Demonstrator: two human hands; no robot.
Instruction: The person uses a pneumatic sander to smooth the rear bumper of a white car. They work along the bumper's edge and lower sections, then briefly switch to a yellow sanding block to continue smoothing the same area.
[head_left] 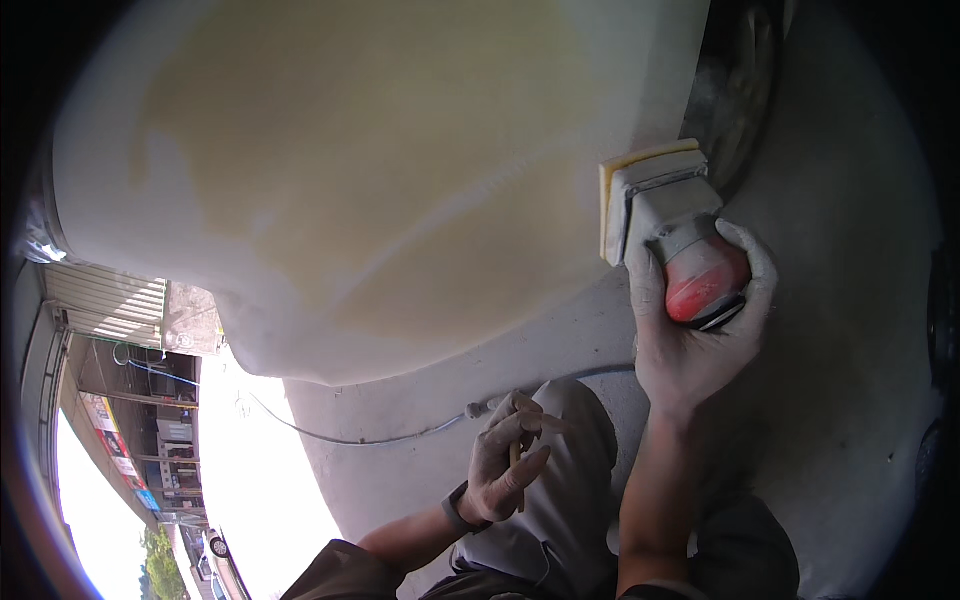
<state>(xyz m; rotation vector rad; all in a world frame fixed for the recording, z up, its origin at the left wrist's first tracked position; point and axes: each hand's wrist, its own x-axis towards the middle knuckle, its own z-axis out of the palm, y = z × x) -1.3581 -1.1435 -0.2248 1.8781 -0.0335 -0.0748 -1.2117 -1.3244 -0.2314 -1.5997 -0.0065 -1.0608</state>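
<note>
My right hand (pixel 705 330), pale with dust, is wrapped round the red grip of a sander (pixel 706 280). The sander's flat rectangular head with a yellowish pad (pixel 652 155) faces a car body panel (pixel 420 200), close to the wheel; whether it touches cannot be told. Over the panel spreads a broad tan-yellow patch, with a paler streak across it. My left hand (pixel 503 460), also dusty and wearing a dark wristband (pixel 456 508), is half curled above my knee. Between its fingers sits a short, thin tan stick (pixel 515 462), too small to name surely.
A dark wheel (pixel 745 100) stands at upper right beside the panel. An air hose (pixel 400 436) with a coupling (pixel 476 409) runs over the grey floor (pixel 840 330) behind my left hand. At left lie a bright yard, a corrugated wall (pixel 105 300) and a parked car (pixel 217 560).
</note>
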